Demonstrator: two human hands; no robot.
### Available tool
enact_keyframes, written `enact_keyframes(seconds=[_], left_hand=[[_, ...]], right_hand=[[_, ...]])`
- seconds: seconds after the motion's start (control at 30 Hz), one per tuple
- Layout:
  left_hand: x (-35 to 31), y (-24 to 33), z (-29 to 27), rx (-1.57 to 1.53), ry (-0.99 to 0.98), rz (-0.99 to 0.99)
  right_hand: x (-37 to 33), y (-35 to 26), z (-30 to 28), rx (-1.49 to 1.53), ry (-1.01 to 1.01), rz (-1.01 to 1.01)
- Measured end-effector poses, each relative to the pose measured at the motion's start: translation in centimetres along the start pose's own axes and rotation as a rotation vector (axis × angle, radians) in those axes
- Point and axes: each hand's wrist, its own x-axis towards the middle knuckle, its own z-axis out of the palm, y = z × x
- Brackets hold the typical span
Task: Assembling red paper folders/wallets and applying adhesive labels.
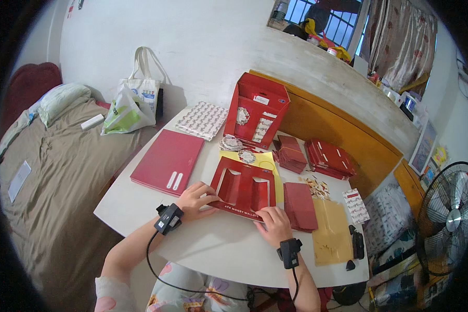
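Note:
A red cardboard box (246,190) with two cut-out windows lies near the middle of the table, its printed front edge toward me. My left hand (196,202) pinches its near left corner. At the near right corner, my right hand (274,226) has its fingers closed on the edge. Under the box lies a yellow sheet (279,193). A stack of red wallets (299,207) sits just right of my right hand. Round patterned labels (230,143) are piled behind the box. Whatever the box contains is hard to make out.
A large red carton (257,112) stands at the back. Flat red boards (167,161) lie left, beside patterned sheets (203,120). At right are red bundles (328,158), small loose pieces (318,187), a tan board (332,231), a black cutter (358,244) and a fan (450,218).

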Motion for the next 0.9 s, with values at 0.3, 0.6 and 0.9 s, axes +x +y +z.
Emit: enact_keyframes(seconds=[0.3, 0.6, 0.9], left_hand=[[0.2, 0.6, -0.2, 0.004, -0.007, -0.012], [0.6, 1.2, -0.2, -0.027, 0.006, -0.04], [0.9, 1.5, -0.9, -0.035, -0.002, -0.076]], right_hand=[[0.3, -0.5, 0.4, -0.031, 0.064, -0.014], [-0.4, -0.3, 1.1, -0.036, -0.002, 0.053], [-0.2, -0.2, 1.0, 0.024, -0.043, 0.081]])
